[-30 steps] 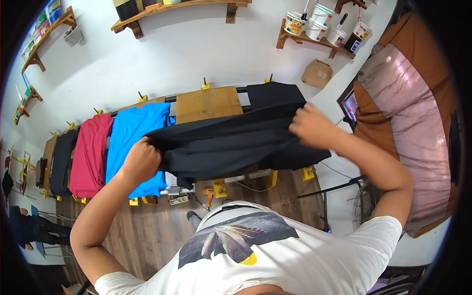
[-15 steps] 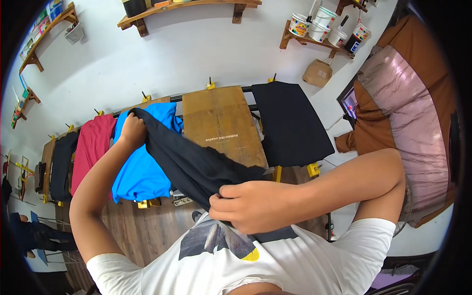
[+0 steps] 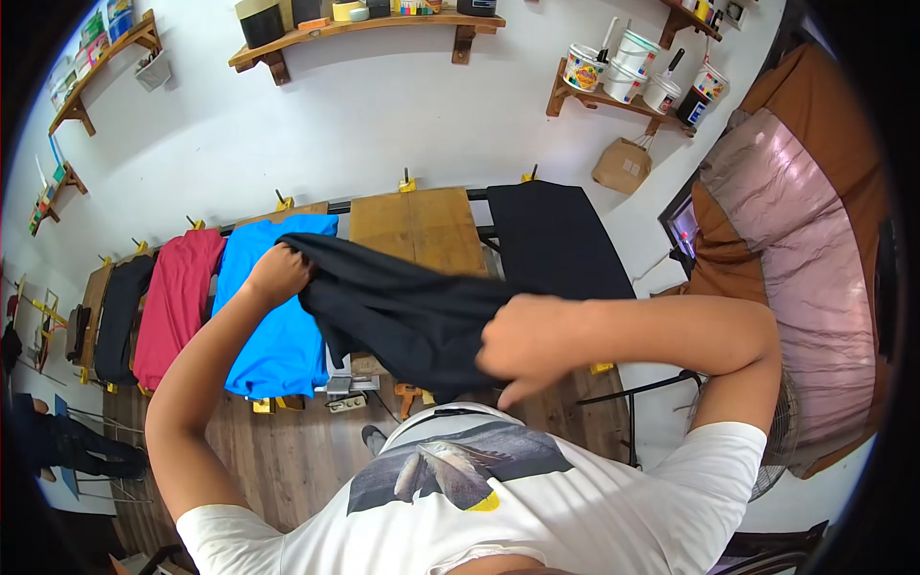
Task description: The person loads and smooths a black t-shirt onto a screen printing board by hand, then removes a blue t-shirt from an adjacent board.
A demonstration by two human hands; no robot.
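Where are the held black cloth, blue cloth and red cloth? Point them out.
Held black cloth (image 3: 402,309): head view, middle of its folds.
Blue cloth (image 3: 276,335): head view, middle of its spread.
Red cloth (image 3: 177,309): head view, middle of its spread.

White wall (image 3: 335,125) beyond the far edge of the tabletop (image 3: 414,216), wooden shelf (image 3: 374,24) high on it, smaller shelf (image 3: 640,114) with buckets (image 3: 625,84) above the far right corner, brown-and-pink cloth (image 3: 805,220) past the right edge, wood-plank floor (image 3: 249,460) below the near edge

You're standing in a garment workshop — red (image 3: 177,302) and blue garments (image 3: 276,335) draped over boards (image 3: 412,216), plastic tubs (image 3: 625,84) on wall shelves (image 3: 383,24).
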